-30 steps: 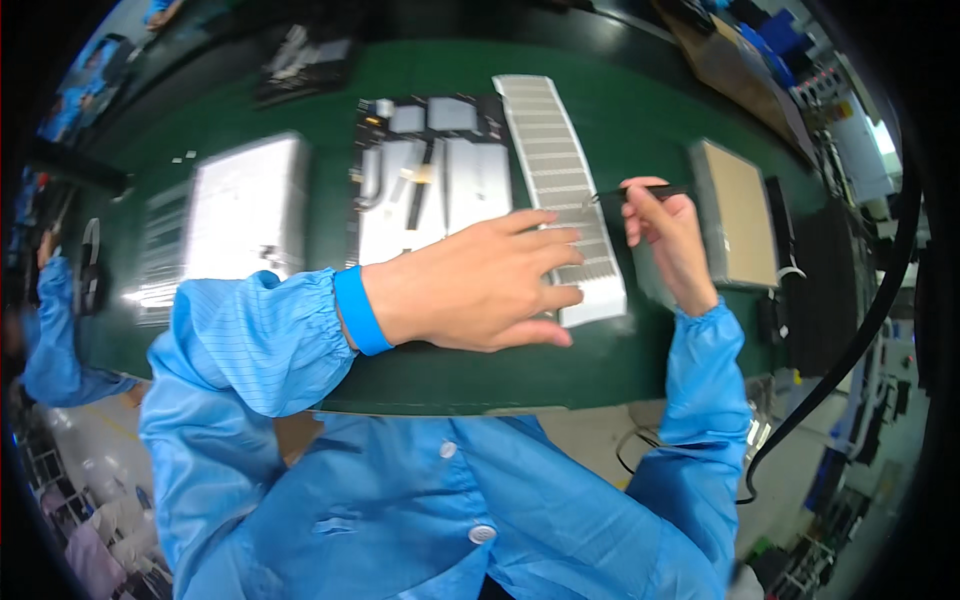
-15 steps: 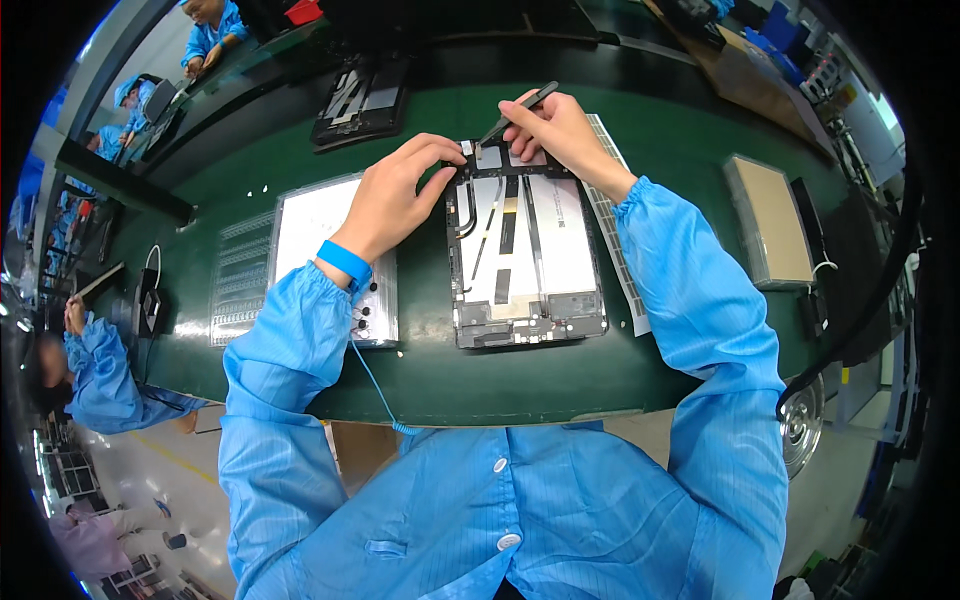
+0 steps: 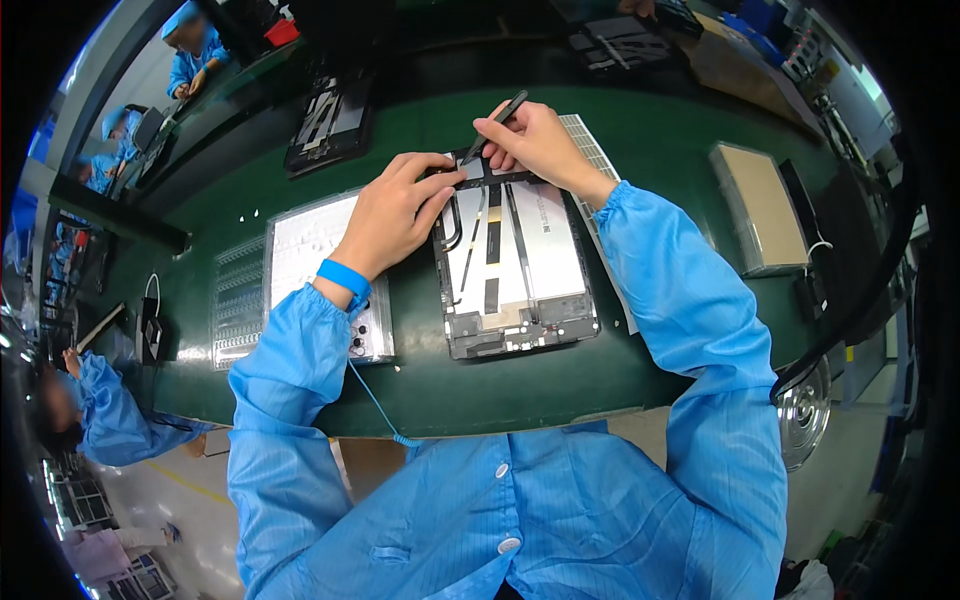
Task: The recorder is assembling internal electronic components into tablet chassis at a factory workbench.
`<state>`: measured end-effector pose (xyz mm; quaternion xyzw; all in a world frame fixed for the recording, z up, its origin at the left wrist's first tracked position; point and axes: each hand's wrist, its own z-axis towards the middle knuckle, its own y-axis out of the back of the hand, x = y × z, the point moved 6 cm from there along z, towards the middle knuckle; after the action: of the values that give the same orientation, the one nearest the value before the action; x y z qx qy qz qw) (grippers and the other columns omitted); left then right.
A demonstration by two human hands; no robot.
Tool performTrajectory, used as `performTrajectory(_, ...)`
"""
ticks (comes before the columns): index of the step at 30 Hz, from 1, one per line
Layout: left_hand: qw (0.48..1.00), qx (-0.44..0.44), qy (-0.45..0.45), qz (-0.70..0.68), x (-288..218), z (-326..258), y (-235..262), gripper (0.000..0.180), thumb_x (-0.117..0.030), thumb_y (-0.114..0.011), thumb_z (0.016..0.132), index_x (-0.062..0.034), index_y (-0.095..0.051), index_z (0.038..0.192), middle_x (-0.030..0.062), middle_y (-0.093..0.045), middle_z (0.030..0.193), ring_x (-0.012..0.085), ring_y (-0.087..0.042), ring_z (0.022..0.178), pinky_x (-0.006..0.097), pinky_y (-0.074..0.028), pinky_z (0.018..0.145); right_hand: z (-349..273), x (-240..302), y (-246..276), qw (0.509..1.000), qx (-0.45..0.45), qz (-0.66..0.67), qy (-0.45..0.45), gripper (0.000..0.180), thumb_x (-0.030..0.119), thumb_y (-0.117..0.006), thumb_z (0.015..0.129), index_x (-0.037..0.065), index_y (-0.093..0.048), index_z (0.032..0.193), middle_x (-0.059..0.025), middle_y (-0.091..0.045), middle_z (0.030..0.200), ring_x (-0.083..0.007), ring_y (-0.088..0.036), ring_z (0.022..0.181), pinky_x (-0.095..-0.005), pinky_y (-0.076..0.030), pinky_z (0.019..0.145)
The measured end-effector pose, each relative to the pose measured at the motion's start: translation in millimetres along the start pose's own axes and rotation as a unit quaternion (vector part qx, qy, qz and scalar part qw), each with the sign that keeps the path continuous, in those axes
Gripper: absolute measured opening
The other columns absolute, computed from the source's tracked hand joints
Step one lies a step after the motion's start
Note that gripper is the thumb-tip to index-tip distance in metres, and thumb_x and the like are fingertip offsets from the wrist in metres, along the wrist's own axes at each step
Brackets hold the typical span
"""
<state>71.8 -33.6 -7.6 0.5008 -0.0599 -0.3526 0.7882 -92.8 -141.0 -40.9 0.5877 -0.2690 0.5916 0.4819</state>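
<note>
In the head view, an opened flat rectangular tablet-like device with silver panels and a black frame [image 3: 552, 250] lies on the dark green worktop [image 3: 520, 395], in front of the person. The right hand [image 3: 540, 145] grasps slim dark pointed tweezers [image 3: 497, 122], tilted so that the tips point down at the device's far left corner. The left hand [image 3: 385, 215] comes in from the other side, its fingers bent and its fingertips resting at that same corner, close by the tweezer tips; whether they pinch some small part cannot be told. A bright blue band [image 3: 345, 282] circles the left wrist, and a thin coiled blue cord [image 3: 378, 402] hangs below it over the near edge of the worktop.

Beside the device's right edge, partly covered by the right forearm, lies a long white sheet with rows of pale rectangles [image 3: 592, 150]. To the left, near the left forearm, are a white-topped flat stack [image 3: 310, 235] and a clear ribbed plastic tray [image 3: 238, 315]. Farther off lies a second opened dark device [image 3: 330, 122]; well to the right stands a beige-topped block with pale sides [image 3: 765, 210].
</note>
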Motion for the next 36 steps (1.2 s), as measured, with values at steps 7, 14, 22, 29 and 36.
performTrajectory(7, 0.994, 0.061, -0.087, 0.037, -7, 14, -10, 0.021, -0.009, -0.054, 0.097, -0.0037, -0.067, 0.113, 0.0115, -0.066, 0.122, 0.0330, -0.059, 0.118, 0.042, -0.046, 0.101, -24, 36, 65, 0.990, -0.060, 0.072, 0.106, 0.029, 0.031, -0.067, 0.098, 0.002, -0.066, 0.101, -0.0091, -0.071, 0.088, -0.0115, -0.067, 0.068, -0.0240, -0.054, 0.057)
performTrajectory(14, 0.961, 0.187, -0.181, -0.091, -97, 43, -24, 0.027, -0.014, -0.051, 0.099, -0.0026, -0.068, 0.116, 0.0127, -0.064, 0.129, 0.0344, -0.057, 0.124, 0.047, -0.042, 0.108, -171, -6, 128, 0.993, 0.010, 0.007, -0.121, 0.028, 0.027, -0.069, 0.096, 0.000, -0.066, 0.101, -0.0081, -0.068, 0.078, -0.0092, -0.064, 0.061, -0.0224, -0.051, 0.052)
performTrajectory(22, 0.896, 0.361, -0.245, -0.089, -152, 35, -104, 0.039, -0.022, -0.041, 0.104, -0.0049, -0.064, 0.131, 0.0084, -0.056, 0.145, 0.0270, -0.047, 0.138, 0.049, -0.025, 0.123, -234, -40, 121, 0.980, -0.070, 0.080, -0.169, 0.024, 0.020, -0.071, 0.095, -0.002, -0.064, 0.099, -0.0099, -0.070, 0.077, -0.0092, -0.064, 0.061, -0.0203, -0.047, 0.050)
performTrajectory(29, 0.903, 0.332, -0.261, -0.079, -150, 39, -106, 0.037, -0.019, -0.044, 0.102, -0.0069, -0.065, 0.130, 0.0057, -0.057, 0.145, 0.0286, -0.048, 0.138, 0.050, -0.028, 0.121, -227, -37, 120, 0.980, -0.039, 0.062, -0.183, 0.023, 0.020, -0.072, 0.095, -0.001, -0.066, 0.097, -0.0090, -0.071, 0.077, -0.0091, -0.063, 0.059, -0.0214, -0.047, 0.051)
performTrajectory(36, 0.898, 0.312, -0.285, -0.121, -154, 33, -97, 0.038, -0.024, -0.047, 0.102, -0.0039, -0.064, 0.129, 0.0133, -0.058, 0.142, 0.0293, -0.050, 0.136, 0.049, -0.030, 0.119, -166, -34, 142, 0.973, -0.144, 0.158, -0.091, 0.030, 0.029, -0.070, 0.096, -0.001, -0.067, 0.097, -0.0095, -0.070, 0.081, -0.0119, -0.067, 0.064, -0.0232, -0.051, 0.054)
